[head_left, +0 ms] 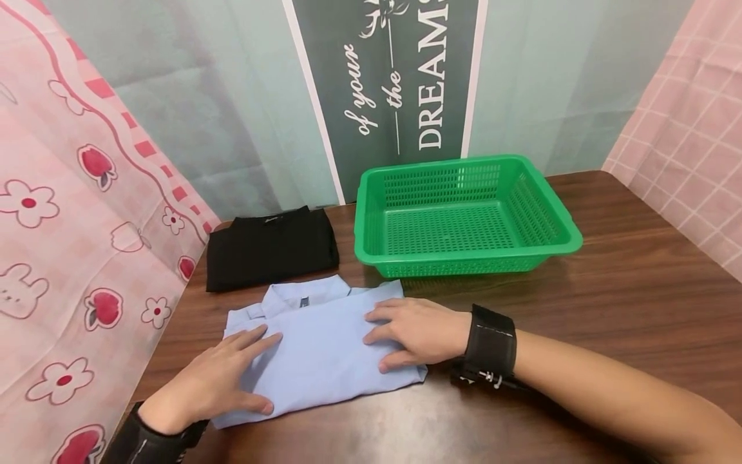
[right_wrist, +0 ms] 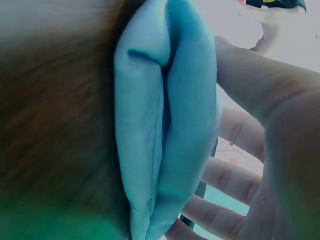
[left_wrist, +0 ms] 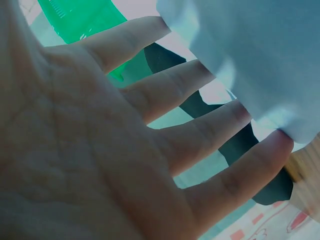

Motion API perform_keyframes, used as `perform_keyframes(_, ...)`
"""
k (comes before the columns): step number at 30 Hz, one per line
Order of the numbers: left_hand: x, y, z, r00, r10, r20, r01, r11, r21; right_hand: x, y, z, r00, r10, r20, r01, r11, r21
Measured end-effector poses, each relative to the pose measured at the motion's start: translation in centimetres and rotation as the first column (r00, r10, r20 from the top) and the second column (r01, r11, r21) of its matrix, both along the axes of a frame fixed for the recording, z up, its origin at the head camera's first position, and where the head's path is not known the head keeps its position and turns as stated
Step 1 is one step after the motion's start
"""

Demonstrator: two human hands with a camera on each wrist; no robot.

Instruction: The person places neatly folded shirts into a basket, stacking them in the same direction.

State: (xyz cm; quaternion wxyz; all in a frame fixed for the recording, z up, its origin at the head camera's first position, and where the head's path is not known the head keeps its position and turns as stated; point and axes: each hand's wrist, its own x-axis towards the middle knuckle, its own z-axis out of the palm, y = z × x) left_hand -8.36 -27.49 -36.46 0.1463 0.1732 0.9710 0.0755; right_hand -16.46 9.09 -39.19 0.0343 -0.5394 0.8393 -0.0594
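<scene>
The only readable writing stood on a dark green banner (head_left: 400, 77) with a white border, which hung against the pale backdrop behind the green basket (head_left: 464, 258). Its white lettering ran sideways, turned to read from bottom to top. In script lettering it showed "of your" on the left line and "the" in the middle, set between thin white lines, and in large serif capitals it showed "DREAMS" on the right line, with the last letter cut off at the top edge of the view. Small tags at the collars of the black garment (head_left: 272, 248) and the light blue shirt (head_left: 324, 351) were too small to read.
</scene>
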Motion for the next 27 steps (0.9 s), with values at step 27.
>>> perform_keyframes(27, -0.6, 4.6, 0.4, 0.994, -0.105, -0.013, 0.105, 0.994, -0.004, 1.3, 5.0, 0.6, 0.999, -0.044, 0.032, 0.045, 0.998, -0.045)
